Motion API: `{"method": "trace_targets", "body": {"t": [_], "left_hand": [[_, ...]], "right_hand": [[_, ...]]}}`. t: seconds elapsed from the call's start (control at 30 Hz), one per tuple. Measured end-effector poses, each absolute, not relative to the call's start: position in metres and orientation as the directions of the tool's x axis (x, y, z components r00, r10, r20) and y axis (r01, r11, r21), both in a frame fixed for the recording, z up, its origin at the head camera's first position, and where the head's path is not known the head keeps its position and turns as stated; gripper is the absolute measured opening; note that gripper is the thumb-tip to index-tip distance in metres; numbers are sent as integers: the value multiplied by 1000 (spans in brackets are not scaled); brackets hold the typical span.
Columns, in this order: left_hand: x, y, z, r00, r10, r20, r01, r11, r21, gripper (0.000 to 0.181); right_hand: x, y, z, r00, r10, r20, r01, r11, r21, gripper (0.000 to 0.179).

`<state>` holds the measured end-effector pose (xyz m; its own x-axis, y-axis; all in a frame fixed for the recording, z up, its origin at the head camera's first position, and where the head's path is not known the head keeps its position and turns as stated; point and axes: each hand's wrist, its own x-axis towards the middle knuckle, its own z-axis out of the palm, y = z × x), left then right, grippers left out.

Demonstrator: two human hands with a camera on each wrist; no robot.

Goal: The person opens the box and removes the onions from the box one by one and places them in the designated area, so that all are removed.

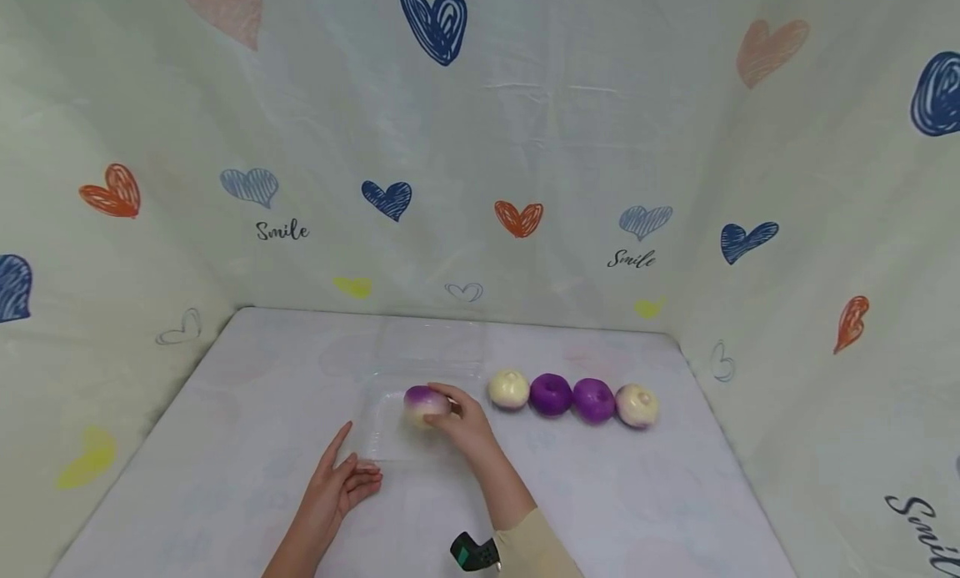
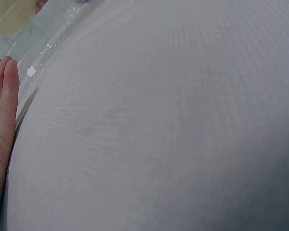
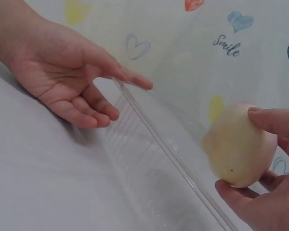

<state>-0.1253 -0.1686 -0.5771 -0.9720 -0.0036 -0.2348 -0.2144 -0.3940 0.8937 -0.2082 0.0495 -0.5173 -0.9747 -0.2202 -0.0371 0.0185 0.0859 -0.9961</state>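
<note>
My right hand [image 1: 468, 426] holds a purple-and-cream turnip [image 1: 422, 403] between thumb and fingers, above a clear plastic container [image 1: 381, 446]. In the right wrist view the cream underside of this turnip [image 3: 236, 147] faces the camera, higher than the container's rim [image 3: 156, 138]. My left hand [image 1: 330, 483] is at the container's front left corner, index finger extended and the other fingers loosely bent. Its index finger meets the rim in the right wrist view. Only part of the left hand [image 2: 2, 110] shows at the edge of the left wrist view.
Right of the container, several more turnips stand in a row: cream [image 1: 508, 390], purple [image 1: 551, 395], purple [image 1: 593, 401] and cream [image 1: 637, 406] sides up. The container's clear lid [image 1: 429, 341] lies folded back behind it. A heart-printed curtain [image 1: 555, 144] surrounds the white table [image 1: 247, 444].
</note>
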Motion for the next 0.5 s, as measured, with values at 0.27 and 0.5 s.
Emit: {"method": "trace_targets", "body": {"t": [0.27, 0.5], "left_hand": [[-125, -169, -576, -966, -13, -260, -234, -394, 889, 61], [-126, -169, -577, -964, -12, -265, -240, -389, 890, 61]], "right_hand": [[-195, 66, -513, -981, -186, -49, 50, -2, -999, 49], [-194, 83, -512, -980, -197, -9, 36, -134, -990, 49]]}}
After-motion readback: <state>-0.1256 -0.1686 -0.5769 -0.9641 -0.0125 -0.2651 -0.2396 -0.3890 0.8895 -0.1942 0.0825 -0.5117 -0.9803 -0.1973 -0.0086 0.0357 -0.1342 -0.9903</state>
